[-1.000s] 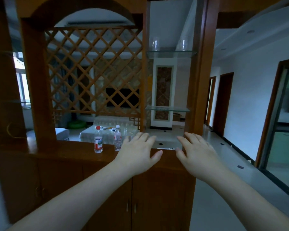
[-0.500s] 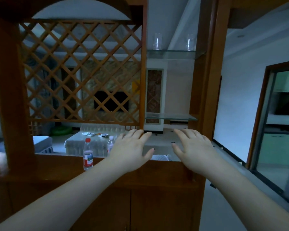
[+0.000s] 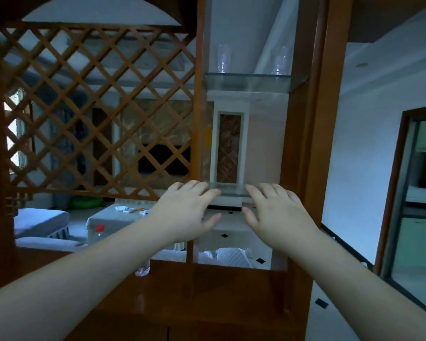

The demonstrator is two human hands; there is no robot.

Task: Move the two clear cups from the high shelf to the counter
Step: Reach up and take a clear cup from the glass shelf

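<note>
I see two clear cups, left cup [image 3: 223, 58] and right cup [image 3: 279, 60], thin smooth tumblers standing upright and well apart on the high glass shelf [image 3: 251, 81], which is slab-thick with a greenish edge. Far below that shelf lies the glossy brown wooden counter [image 3: 207, 289]. My left hand [image 3: 185, 212] and right hand [image 3: 278, 215] hover palm-down between shelf and counter, fingers loosely spread, holding nothing. Since half a second ago both hands have risen toward the shelf, and everything looms closer
</note>
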